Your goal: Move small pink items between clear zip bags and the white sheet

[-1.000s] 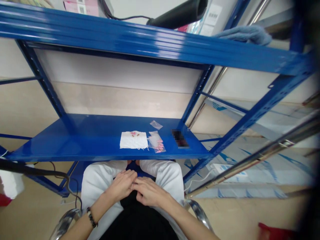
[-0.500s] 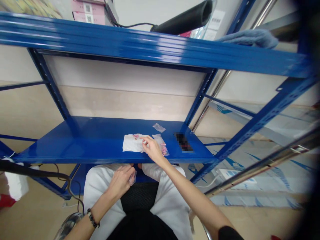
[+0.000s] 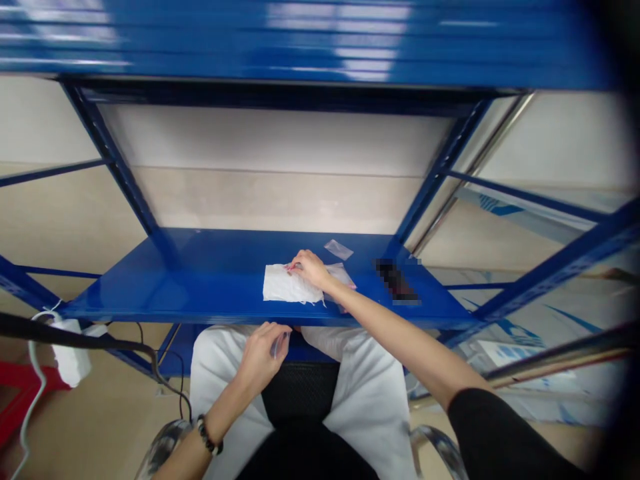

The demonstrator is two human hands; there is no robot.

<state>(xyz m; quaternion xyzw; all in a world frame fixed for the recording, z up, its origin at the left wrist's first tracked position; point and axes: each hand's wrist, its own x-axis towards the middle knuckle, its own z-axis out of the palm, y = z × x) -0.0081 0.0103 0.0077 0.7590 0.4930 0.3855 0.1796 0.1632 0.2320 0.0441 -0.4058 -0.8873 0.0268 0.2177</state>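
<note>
Pink pieces (image 3: 289, 268), too tiny for me to name more closely, lie near the back edge of a white cloth (image 3: 287, 288), itself toward the middle of the blue shelf (image 3: 200, 267).

Going from the worker's left, a white plastic block (image 3: 71, 353) with a cable hangs by the shelf's front left corner. Just below the front edge is the left hand (image 3: 261, 350), a beaded bracelet (image 3: 207, 437) at its wrist; its fingers curl in toward the thumb around a clear plastic bag (image 3: 280, 344). I can't tell whether that bag has anything in it.

The right hand (image 3: 311, 268) reaches over the cloth's back right corner, fingertips drawn nearly together at the pieces. Whether they have one, I can't see. To my eye, the step in hand is picking at the pieces, and that calls for a fine pinch that doesn't drag the cloth.

Partly under the right wrist lies another bag (image 3: 342, 271), a little pink showing at its edge. A loose clear packet (image 3: 339, 250) sits nearer the back edge, and a dark, pixelated object (image 3: 397, 280) toward the right end. Beyond, pale sheeting (image 3: 523, 333) carries blue markings, but I can read no brand or wording anywhere.
</note>
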